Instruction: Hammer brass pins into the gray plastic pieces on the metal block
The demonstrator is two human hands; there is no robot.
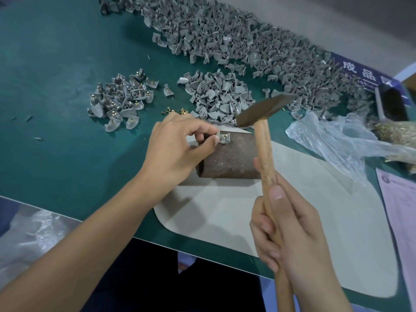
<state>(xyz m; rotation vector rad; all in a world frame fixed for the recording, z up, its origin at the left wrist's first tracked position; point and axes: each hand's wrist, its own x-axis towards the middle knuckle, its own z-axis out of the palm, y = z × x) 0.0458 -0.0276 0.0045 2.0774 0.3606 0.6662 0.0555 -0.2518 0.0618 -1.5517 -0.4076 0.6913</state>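
A gray plastic piece (223, 138) with a brass pin (222, 136) standing in it is pinched by the fingers (210, 140) of the left hand (177, 147) at the far top edge of a rusty metal block (229, 156), which is set on a pale mat (225, 212) on the green table (56, 97). A wooden-handled hammer (263, 113) is gripped in the right hand (290, 233), fingers wrapped round the handle, its head raised above the block's far right corner. Loose gray pieces (220, 97) are heaped just beyond the block, with pinned pieces (121, 100) piled to the left.

Showing: 1 hammer (265, 111), 1 metal block (229, 154), 2 hands, 3 gray-piece piles, 1 plastic bag (333, 140), pieces uncountable.
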